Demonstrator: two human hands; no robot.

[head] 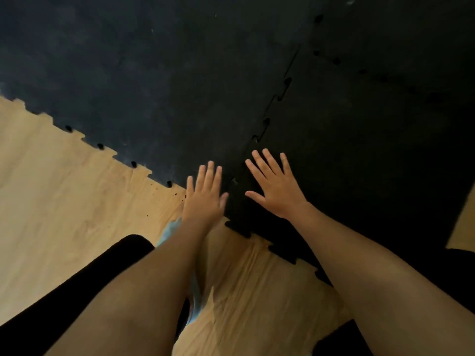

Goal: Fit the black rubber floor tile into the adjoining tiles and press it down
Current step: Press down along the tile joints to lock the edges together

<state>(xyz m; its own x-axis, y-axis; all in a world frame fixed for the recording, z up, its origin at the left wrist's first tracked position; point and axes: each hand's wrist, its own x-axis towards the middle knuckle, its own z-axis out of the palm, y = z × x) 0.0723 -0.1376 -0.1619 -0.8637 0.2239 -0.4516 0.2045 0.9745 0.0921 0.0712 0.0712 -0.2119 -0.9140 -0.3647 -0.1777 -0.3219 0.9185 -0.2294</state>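
A black rubber floor tile [354,155] with jigsaw edges lies at the right, its toothed left edge meeting a larger, dustier black tile [159,80]. The seam [272,106] between them runs from the upper right down toward my hands, and parts of it show small gaps. My right hand [276,186] lies flat, fingers spread, on the right tile's near left corner. My left hand [205,195] rests flat over the near corner of the left tile, partly on the wood. Neither hand holds anything.
Light plywood subfloor [56,201] shows at the left and near me. Another black tile [401,29] joins at the far right. My dark-clothed knees [102,273] are at the lower left and lower right. A pale blue object [174,227] lies under my left forearm.
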